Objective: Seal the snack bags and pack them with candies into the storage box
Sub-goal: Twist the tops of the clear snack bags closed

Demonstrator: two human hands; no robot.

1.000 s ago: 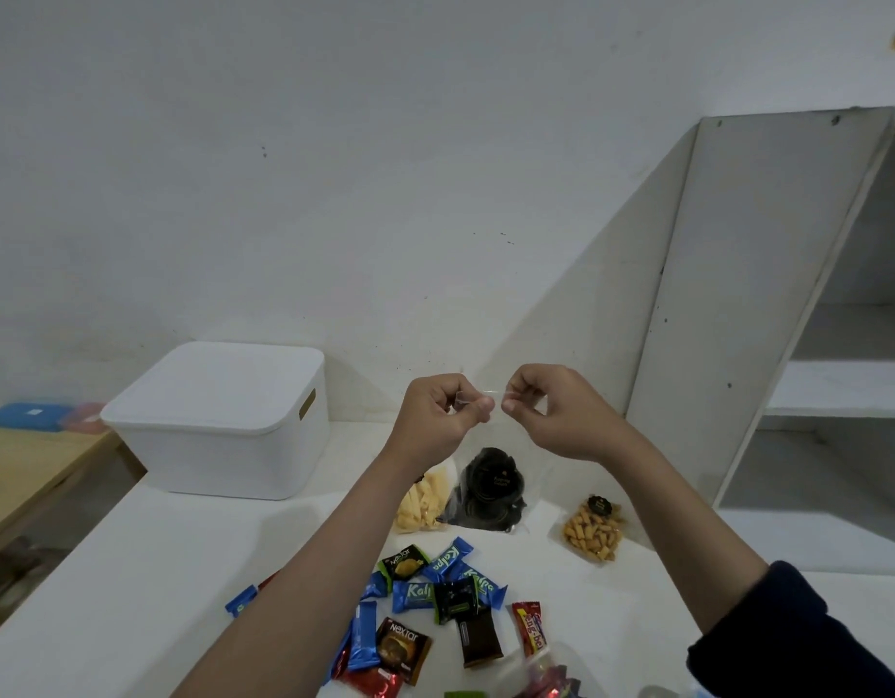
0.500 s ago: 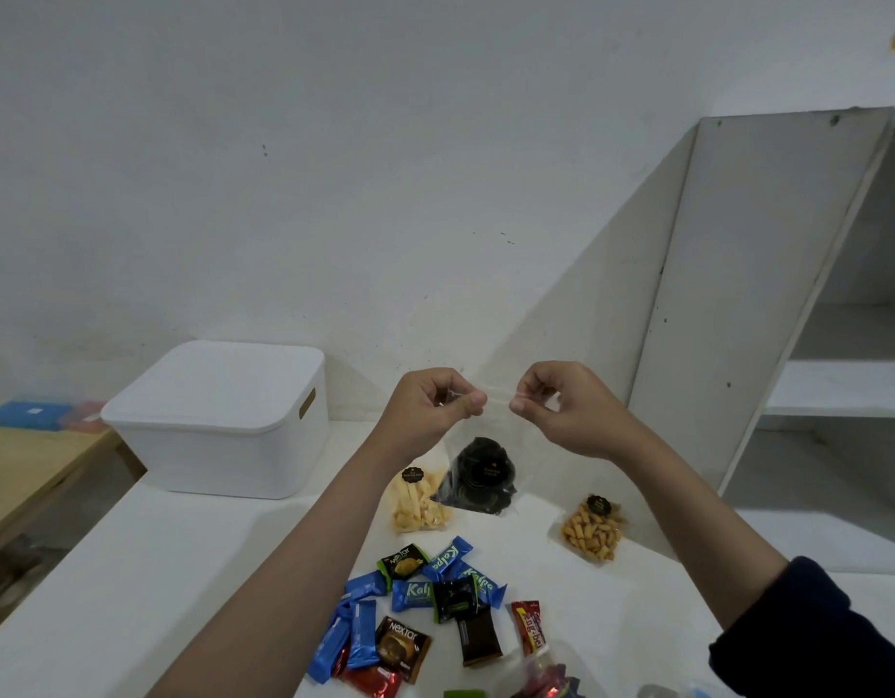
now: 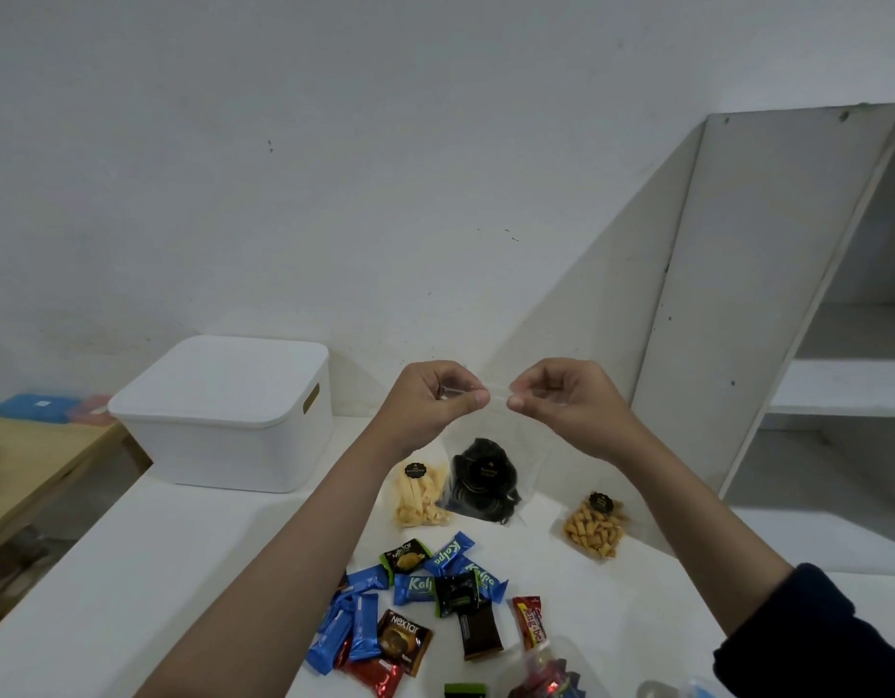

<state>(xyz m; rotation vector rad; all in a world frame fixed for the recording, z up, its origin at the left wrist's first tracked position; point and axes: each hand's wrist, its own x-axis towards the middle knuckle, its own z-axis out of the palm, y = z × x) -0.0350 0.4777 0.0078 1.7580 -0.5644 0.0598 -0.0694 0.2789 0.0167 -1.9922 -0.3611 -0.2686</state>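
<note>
I hold a clear snack bag with dark round snacks (image 3: 482,483) up above the table. My left hand (image 3: 430,400) and my right hand (image 3: 561,403) both pinch its top strip, fingertips almost touching. The bag hangs down between my wrists. On the table behind it lie a bag of pale yellow chips (image 3: 419,498) and a bag of orange-brown snacks (image 3: 595,530). Several wrapped candies (image 3: 420,596) are scattered nearer to me. The white storage box (image 3: 224,445) stands at the left with its lid on.
A white table (image 3: 133,571) carries everything. A wooden table (image 3: 27,471) with blue and pink items sits far left. A white shelf unit (image 3: 768,274) rises at the right. More wrapped sweets in a clear container (image 3: 541,682) lie at the bottom edge.
My hands spread apart along the bag's top strip half a second ago and have now come back together at its middle. The bag stays hanging in the same place.
</note>
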